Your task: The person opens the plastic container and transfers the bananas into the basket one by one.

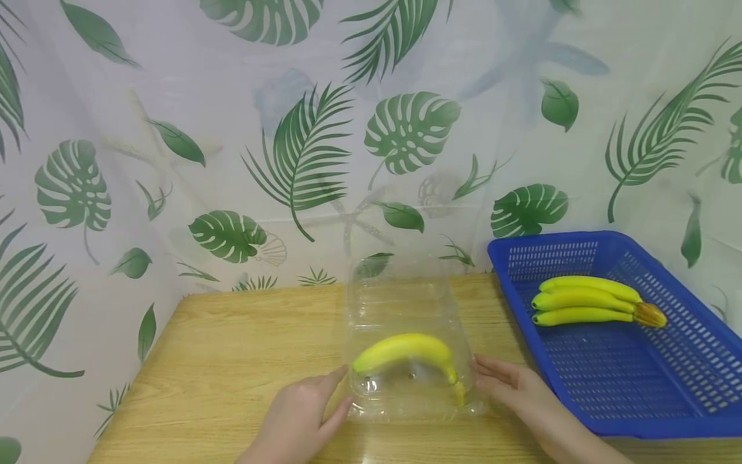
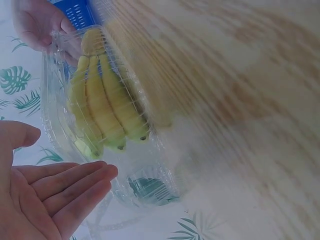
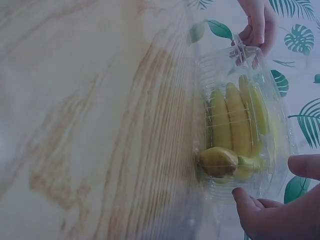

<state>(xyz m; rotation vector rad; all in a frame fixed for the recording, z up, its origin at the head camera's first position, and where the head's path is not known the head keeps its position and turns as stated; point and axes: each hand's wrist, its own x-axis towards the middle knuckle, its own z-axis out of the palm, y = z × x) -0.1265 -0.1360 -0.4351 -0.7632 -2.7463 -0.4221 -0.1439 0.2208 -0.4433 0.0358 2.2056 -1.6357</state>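
A clear plastic clamshell box (image 1: 400, 412) sits on the table, its lid tipped up at the back. Inside lies a bunch of bananas (image 1: 406, 347); the head view shows mainly its top banana, while both wrist views show several stacked through the ridged walls. The brown stem end (image 3: 218, 162) points toward the right hand. My left hand (image 1: 301, 412) is at the box's left front side, fingers extended with the fingertips right at the wall. Opposite it, my right hand (image 1: 516, 390) has its fingertips at the right wall, fingers nearly straight and thumb apart.
A blue plastic basket (image 1: 666, 428) stands close to the right of the box, holding another bunch of bananas (image 1: 585, 298). Behind the wooden table (image 1: 243, 361) hangs a leaf-patterned curtain (image 1: 324, 245), near the raised lid.
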